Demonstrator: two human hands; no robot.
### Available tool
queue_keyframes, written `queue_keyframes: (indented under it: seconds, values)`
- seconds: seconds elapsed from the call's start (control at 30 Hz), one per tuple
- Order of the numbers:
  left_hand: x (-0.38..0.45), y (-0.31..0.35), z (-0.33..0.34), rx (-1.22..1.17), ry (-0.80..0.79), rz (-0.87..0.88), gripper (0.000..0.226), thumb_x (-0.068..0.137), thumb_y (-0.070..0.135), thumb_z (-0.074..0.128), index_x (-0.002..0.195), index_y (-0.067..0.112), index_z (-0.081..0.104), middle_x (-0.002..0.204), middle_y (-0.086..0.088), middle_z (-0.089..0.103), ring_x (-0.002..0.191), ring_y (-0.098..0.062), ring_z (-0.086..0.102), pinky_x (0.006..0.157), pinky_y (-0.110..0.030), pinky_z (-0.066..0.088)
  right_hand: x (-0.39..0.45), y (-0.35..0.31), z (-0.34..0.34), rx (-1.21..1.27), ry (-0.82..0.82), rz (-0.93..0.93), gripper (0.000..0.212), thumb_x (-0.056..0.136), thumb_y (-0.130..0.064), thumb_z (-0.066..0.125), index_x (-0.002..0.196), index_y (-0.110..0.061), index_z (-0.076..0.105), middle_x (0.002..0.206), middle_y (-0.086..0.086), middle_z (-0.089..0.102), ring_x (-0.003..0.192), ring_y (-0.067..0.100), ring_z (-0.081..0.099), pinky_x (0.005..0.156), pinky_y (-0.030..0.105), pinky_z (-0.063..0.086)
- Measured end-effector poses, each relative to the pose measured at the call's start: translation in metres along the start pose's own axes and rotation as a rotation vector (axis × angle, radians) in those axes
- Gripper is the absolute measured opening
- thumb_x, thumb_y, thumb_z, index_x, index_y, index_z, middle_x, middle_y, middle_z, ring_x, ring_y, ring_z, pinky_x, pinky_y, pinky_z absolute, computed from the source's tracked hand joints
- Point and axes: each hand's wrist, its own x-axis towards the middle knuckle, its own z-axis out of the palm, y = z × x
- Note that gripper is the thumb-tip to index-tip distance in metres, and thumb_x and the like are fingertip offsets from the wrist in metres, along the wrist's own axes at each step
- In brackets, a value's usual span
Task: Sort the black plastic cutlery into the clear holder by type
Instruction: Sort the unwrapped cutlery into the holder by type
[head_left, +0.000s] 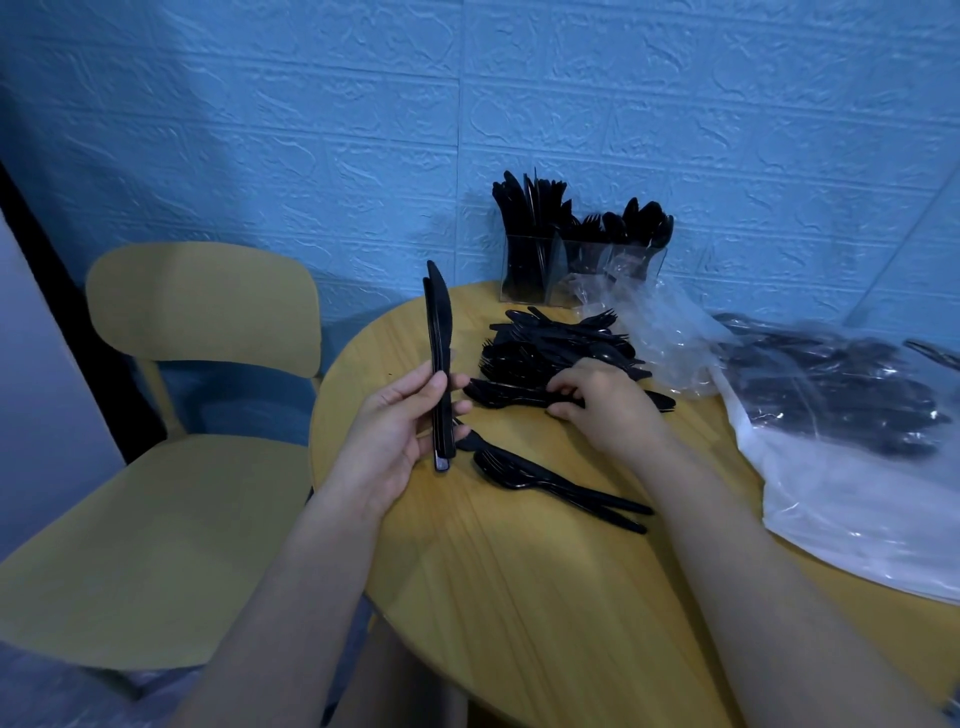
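- Left hand (387, 441) holds a stack of black knives (439, 364) upright, blades up, above the bench (519, 597) edge; fingers (457, 382) and thumb curl round the handles.
- Right hand (602, 402) rests on the loose cutlery pile (550, 348), fingers bent, pinching a black piece there.
- Two forks (550, 483) lie apart, nearer the person.
- Clear holder (576, 270) stands at the bench's far edge, knives left, spoons right.

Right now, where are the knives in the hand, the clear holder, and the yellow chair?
knives (438, 343), head view, on the blades above the left hand.
clear holder (530, 270), head view, on its left compartment wall.
yellow chair (202, 304), head view, on the backrest.
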Motion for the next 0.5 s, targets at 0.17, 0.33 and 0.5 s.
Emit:
queue_keyframes:
  seconds: [0.17,0.33,0.5]
  values:
    - [0.001,-0.001,-0.001,0.027,0.036,0.001,0.031,0.093,0.006,0.051,0.122,0.011,0.06,0.091,-0.001,0.072,0.071,-0.012,0.067,0.059,-0.026,0.057,-0.005,-0.003,-0.006,0.041,-0.043,-0.023,0.01,0.087,-0.019,0.067,0.097,-0.019,0.065,0.095,-0.007,0.052,0.089,0.01,0.053,0.082,0.032,0.05]
    - [0.0,-0.002,-0.001,0.068,0.05,0.012,0.031,0.093,0.007,0.052,0.122,0.014,0.061,0.094,0.0,0.071,0.074,-0.011,0.067,0.062,-0.025,0.057,-0.011,-0.006,-0.014,0.073,-0.105,-0.014,0.005,0.087,-0.026,0.067,0.09,-0.023,0.065,0.093,-0.007,0.058,0.085,0.009,0.055,0.077,0.028,0.05]
    - [0.0,-0.002,-0.001,0.077,0.069,0.018,0.03,0.093,0.008,0.052,0.121,0.015,0.062,0.093,0.0,0.071,0.073,-0.01,0.066,0.062,-0.025,0.057,-0.013,-0.009,-0.016,0.208,-0.153,0.067,0.018,0.082,-0.023,0.073,0.079,-0.026,0.055,0.085,-0.009,0.058,0.083,0.01,0.055,0.064,0.018,0.042]
